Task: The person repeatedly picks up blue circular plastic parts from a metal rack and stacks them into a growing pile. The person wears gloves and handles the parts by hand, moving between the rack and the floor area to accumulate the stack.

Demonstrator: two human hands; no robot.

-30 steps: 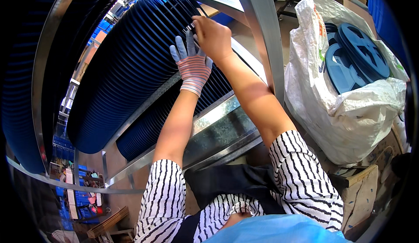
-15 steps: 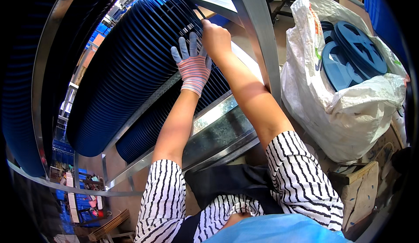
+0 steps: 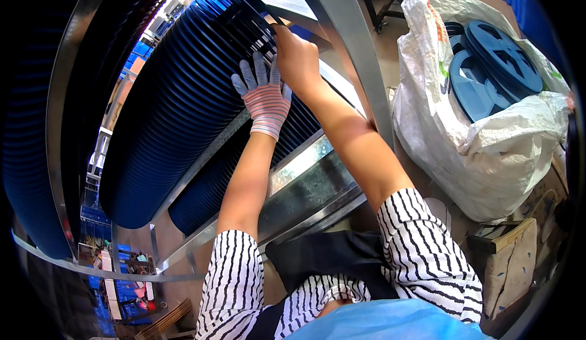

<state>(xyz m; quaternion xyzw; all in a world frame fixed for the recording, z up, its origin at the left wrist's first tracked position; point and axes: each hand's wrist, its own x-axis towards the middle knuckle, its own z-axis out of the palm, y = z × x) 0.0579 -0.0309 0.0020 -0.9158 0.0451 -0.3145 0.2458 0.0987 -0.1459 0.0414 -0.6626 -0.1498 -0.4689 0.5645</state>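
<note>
Here, knit-gloved left hand (image 3: 264, 96) splays against round blue reels (image 3: 177, 108); bare right hand (image 3: 297, 60) curled, hold unclear.

Glossy plastic reels (image 3: 177, 114), smooth metal frame (image 3: 339, 35), knit glove (image 3: 267, 105)

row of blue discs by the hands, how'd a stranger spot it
Left of the white sack, find the metal rack holding rows of dark blue discs. Pick the middle row: only it has the gloved left hand and bare right hand at its upper end.
</note>
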